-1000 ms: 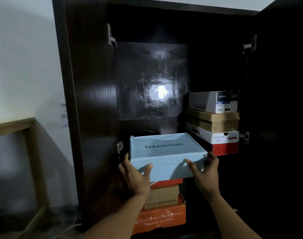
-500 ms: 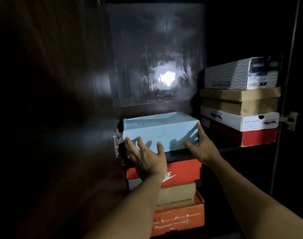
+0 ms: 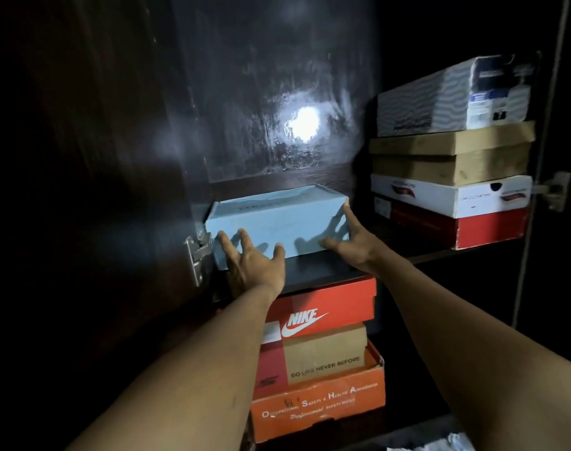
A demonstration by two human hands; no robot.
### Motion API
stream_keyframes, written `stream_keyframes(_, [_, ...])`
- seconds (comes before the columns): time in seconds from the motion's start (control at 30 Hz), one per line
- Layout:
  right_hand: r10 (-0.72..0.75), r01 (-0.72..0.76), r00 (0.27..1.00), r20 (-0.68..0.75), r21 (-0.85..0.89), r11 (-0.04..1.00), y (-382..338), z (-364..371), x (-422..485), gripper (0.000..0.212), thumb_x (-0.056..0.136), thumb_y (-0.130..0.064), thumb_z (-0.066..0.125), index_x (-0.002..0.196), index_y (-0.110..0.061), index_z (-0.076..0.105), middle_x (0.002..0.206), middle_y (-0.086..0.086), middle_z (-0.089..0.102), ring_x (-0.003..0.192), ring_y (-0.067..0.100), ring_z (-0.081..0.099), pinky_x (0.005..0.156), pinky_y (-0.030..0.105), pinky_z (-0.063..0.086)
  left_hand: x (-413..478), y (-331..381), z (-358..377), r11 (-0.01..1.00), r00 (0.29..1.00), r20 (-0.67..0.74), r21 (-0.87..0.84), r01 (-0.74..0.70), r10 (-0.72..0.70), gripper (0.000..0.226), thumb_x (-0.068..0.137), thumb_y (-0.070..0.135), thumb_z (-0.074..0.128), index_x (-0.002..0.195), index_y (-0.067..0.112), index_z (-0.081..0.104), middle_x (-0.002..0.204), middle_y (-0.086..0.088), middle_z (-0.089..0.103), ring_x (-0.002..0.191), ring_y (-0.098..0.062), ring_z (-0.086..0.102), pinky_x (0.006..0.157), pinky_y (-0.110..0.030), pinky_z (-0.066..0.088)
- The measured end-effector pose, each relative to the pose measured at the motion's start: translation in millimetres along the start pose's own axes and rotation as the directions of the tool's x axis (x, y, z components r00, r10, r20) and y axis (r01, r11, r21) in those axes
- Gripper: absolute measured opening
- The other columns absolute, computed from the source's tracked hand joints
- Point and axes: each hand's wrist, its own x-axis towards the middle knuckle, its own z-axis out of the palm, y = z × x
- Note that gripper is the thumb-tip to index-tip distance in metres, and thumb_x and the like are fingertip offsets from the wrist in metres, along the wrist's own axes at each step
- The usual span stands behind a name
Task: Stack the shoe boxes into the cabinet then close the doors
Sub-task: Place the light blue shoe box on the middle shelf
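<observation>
A light blue shoe box (image 3: 277, 216) lies on the dark cabinet shelf (image 3: 320, 271), at its left side. My left hand (image 3: 251, 258) presses against the box's front face with straight, spread fingers. My right hand (image 3: 352, 239) touches the box's right front corner, fingers extended. To the right on the same shelf stands a stack of shoe boxes: a white patterned one (image 3: 453, 96) on top, a tan one (image 3: 450, 157), a white one (image 3: 450, 193) and a red one (image 3: 456, 226). The cabinet doors are open.
Below the shelf sits another stack: a red Nike box (image 3: 323, 310), a brown box (image 3: 326, 353) and an orange box (image 3: 320, 402). The open left door (image 3: 82, 157) carries a metal hinge (image 3: 196, 252). Another hinge (image 3: 554, 190) is at the right. Crumpled white material (image 3: 440, 444) lies bottom right.
The blue box, held in the air a second ago, now lies on the shelf and has slid further in. Both hands went from gripping its sides to pushing its front.
</observation>
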Motion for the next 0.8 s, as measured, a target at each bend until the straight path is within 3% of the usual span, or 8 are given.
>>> stream_keyframes(0.13, [-0.051,0.051,0.999,0.000,0.096,0.994,-10.8,-12.6,-35.9,0.116,0.061,-0.055,0.090,0.155,-0.044,0.020,0.141,-0.004,0.056,0.119,0.008,0.058,0.102,0.019,0.048,-15.8,10.2,-15.9,0.998,0.999,0.033,-0.058,-0.005,0.006,0.083,0.092,0.048,0.062,0.158,0.022,0.019,0.166,-0.002,-0.013,0.140,-0.033,0.039,0.108,-0.042,0.040])
stream_keyframes(0.23, [-0.031,0.031,1.000,-0.005,0.057,0.998,-21.5,-36.1,-77.6,0.085,0.086,-0.021,0.078,0.151,-0.030,0.024,0.128,-0.025,0.048,0.117,-0.005,0.046,0.087,-0.002,0.035,-38.3,28.1,-25.9,0.986,0.998,0.055,-0.163,-0.029,0.038,0.082,0.090,0.037,0.069,0.156,0.015,0.026,0.165,-0.004,-0.005,0.142,-0.032,0.036,0.113,-0.040,0.033])
stream_keyframes(0.33, [0.022,-0.023,0.999,-0.028,-0.035,0.999,-28.0,-73.3,-124.4,0.112,0.075,-0.051,0.080,0.160,-0.025,0.013,0.151,-0.006,0.042,0.138,0.008,0.041,0.109,0.017,0.033,-72.0,54.6,-43.0,0.983,0.990,0.130,-0.178,-0.038,0.062,0.082,0.089,0.038,0.068,0.156,0.017,0.025,0.165,-0.005,0.005,0.143,-0.032,0.035,0.112,-0.042,0.034])
stream_keyframes(0.47, [0.102,-0.121,0.989,-0.108,-0.183,0.976,-48.0,-143.1,-206.1,0.093,0.087,-0.033,0.077,0.158,-0.013,0.019,0.140,-0.010,0.041,0.127,0.005,0.042,0.093,0.005,0.029,-135.6,95.0,-67.0,0.973,0.949,0.258,-0.183,-0.138,0.183,0.083,0.090,0.041,0.066,0.155,0.016,0.021,0.160,-0.007,0.020,0.139,-0.030,0.040,0.108,-0.040,0.037])
stream_keyframes(0.53, [0.156,-0.194,0.974,-0.164,-0.253,0.948,-56.6,-179.0,-252.2,0.100,0.085,-0.044,0.076,0.159,-0.017,0.015,0.150,-0.001,0.041,0.137,0.013,0.040,0.106,0.016,0.033,-170.7,113.1,-71.0,0.963,0.907,0.342,-0.195,-0.186,0.244,0.084,0.089,0.043,0.067,0.155,0.017,0.022,0.158,-0.008,0.026,0.139,-0.030,0.041,0.108,-0.040,0.038])
stream_keyframes(0.63, [0.241,-0.312,0.939,-0.244,-0.316,0.896,-57.5,-225.7,-322.9,0.111,0.081,-0.055,0.075,0.160,-0.020,0.007,0.162,0.010,0.029,0.149,0.023,0.029,0.119,0.034,0.029,-228.9,135.8,-68.4,0.936,0.808,0.478,-0.247,-0.251,0.343,0.083,0.087,0.045,0.069,0.154,0.019,0.028,0.155,-0.008,0.036,0.138,-0.029,0.043,0.110,-0.040,0.041])
stream_keyframes(0.73, [0.295,-0.411,0.891,-0.346,-0.336,0.847,-60.7,-265.3,-398.0,0.122,0.071,-0.066,0.078,0.160,-0.017,0.009,0.159,0.008,0.034,0.146,0.023,0.035,0.116,0.031,0.031,-289.6,160.6,-65.1,0.882,0.663,0.584,-0.270,-0.387,0.470,0.075,0.086,0.048,0.068,0.149,0.021,0.037,0.148,-0.005,0.046,0.134,-0.028,0.047,0.105,-0.037,0.043])
stream_keyframes(0.8, [0.350,-0.499,0.847,-0.401,-0.371,0.783,-59.2,-290.2,-443.9,0.108,0.082,-0.053,0.075,0.160,-0.016,0.010,0.160,0.009,0.032,0.147,0.026,0.033,0.114,0.032,0.031,-327.4,177.4,-62.4,0.849,0.573,0.634,-0.311,-0.426,0.519,0.074,0.085,0.052,0.067,0.147,0.024,0.039,0.146,-0.002,0.049,0.130,-0.027,0.051,0.099,-0.036,0.046])
